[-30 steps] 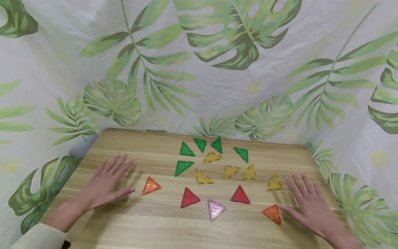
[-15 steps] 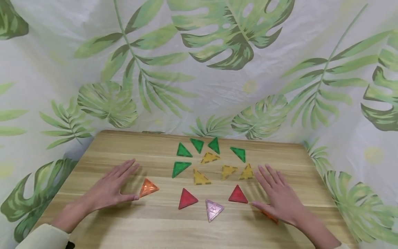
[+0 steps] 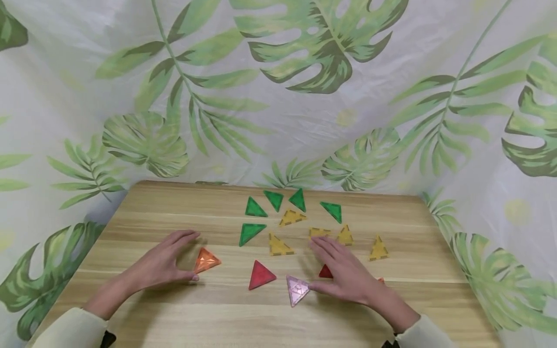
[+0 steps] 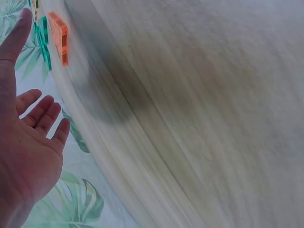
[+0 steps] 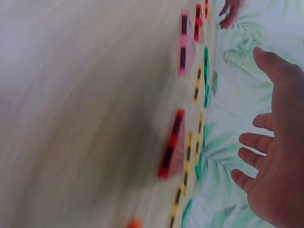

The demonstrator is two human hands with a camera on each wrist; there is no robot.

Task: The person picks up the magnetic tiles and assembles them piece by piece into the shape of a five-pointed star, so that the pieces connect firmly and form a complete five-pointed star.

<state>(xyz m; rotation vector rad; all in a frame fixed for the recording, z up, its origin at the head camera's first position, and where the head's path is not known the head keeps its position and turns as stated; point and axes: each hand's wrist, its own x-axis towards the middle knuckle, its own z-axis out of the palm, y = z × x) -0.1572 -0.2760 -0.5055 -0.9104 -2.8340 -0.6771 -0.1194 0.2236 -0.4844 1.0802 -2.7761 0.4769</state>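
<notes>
My left hand (image 3: 158,263) hovers at the left of the table, thumb and fingers spread around the near side of an orange triangular magnetic tile (image 3: 206,261) without gripping it. In the left wrist view its palm and fingers hold nothing. Over the right of centre hangs my right hand (image 3: 348,278), fingers loosely bent, nothing in them. Its thumb tip overlaps the edge of a pale pink triangular tile (image 3: 297,291). Beneath the palm a red triangular tile (image 3: 325,272) is partly covered; the right wrist view shows this red tile (image 5: 172,147) lying flat below the hand.
Several green triangular tiles (image 3: 251,234) lie toward the back of the wooden table (image 3: 196,319), with several yellow ones (image 3: 280,245) in front of them. Another red tile (image 3: 262,275) lies left of the pink one. A second orange tile (image 3: 381,280) is mostly hidden behind the right wrist.
My right hand has swept left from the table's right side, past the second orange tile, to above the red and pink tiles. My left hand has moved slightly right toward its orange tile, fingers bending more.
</notes>
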